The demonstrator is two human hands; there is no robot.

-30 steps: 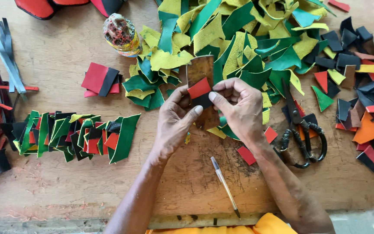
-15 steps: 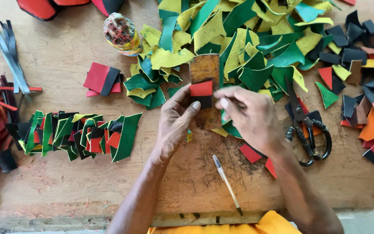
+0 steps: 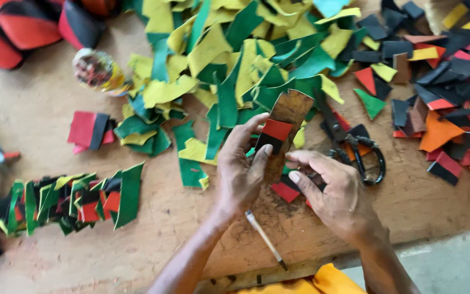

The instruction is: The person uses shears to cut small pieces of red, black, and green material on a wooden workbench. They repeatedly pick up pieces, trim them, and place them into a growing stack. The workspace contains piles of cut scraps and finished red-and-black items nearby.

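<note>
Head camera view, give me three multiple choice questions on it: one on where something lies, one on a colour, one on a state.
1. Where do the scissors lie?
A. right of the hands
B. left of the hands
C. on the green and yellow scrap pile

2. What colours is the small piece on the brown board?
A. green and yellow
B. red and black
C. orange and blue

3. What is the left hand doing?
A. resting flat on the table
B. holding the board
C. holding the pen

Answers:
1 A, they lie on the table beyond the right hand.
2 B, red above black.
3 B, its fingers wrap the board; the pen lies untouched.
</note>
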